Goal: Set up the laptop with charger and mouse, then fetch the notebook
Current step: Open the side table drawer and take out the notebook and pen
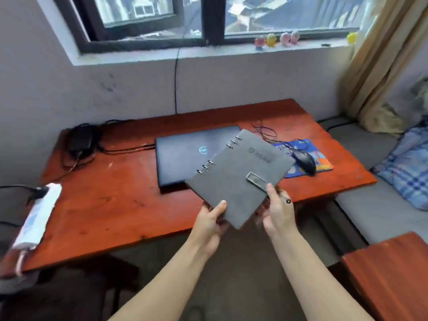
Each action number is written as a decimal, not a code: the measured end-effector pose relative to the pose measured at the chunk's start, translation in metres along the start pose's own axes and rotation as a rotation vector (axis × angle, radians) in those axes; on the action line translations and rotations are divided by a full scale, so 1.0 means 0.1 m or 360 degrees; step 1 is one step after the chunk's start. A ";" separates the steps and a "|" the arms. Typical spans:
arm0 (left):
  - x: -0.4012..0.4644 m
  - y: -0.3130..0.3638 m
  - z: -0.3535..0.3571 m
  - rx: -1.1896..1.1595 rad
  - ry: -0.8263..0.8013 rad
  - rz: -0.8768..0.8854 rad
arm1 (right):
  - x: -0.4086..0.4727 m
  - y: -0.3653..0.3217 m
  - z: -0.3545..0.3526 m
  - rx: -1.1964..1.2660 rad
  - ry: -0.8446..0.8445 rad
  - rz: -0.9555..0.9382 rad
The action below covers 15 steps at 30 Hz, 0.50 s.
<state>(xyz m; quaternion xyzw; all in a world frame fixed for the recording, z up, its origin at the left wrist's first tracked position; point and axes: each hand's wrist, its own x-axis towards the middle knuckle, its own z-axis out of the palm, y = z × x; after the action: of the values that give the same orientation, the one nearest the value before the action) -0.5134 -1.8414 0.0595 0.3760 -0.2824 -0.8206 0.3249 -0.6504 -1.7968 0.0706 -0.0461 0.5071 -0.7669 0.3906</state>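
I hold a grey ring-bound notebook (pixel 238 174) above the front edge of the red-brown table (pixel 111 205), tilted over the laptop's near corner. My left hand (pixel 209 224) grips its lower left edge. My right hand (pixel 276 210) grips its lower right edge by the clasp. The dark laptop (pixel 185 154) lies closed on the table. A black charger brick (pixel 81 140) sits at the far left, its cable running to the laptop. A black mouse (pixel 304 162) rests on a blue mouse pad (pixel 322 156) to the right.
A white power strip (pixel 38 216) hangs over the table's left edge. Thin wires (pixel 264 130) are tangled behind the mouse pad. A grey couch with a blue checked cloth (pixel 407 167) stands right. Another wooden surface (pixel 391 274) is at the lower right. Small toys (pixel 278 40) line the windowsill.
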 end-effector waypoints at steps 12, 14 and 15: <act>-0.41 1.14 -2.02 0.0307 0.0464 0.0175 | 0.03 0.99 1.47 -0.0917 -0.0699 0.0168; -0.23 1.26 -2.19 0.0547 0.0584 0.0183 | 0.02 1.30 1.63 -0.1079 -0.0769 0.0122; -0.14 1.31 -2.29 0.0638 0.0668 0.0191 | 0.02 1.43 1.71 -0.1184 -0.0801 0.0076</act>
<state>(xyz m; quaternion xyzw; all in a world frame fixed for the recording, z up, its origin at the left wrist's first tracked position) -0.2808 -1.9632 0.0304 0.5768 -0.3872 -0.6320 0.3435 -0.4932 -1.9508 0.0357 -0.3566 0.6385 -0.4882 0.4762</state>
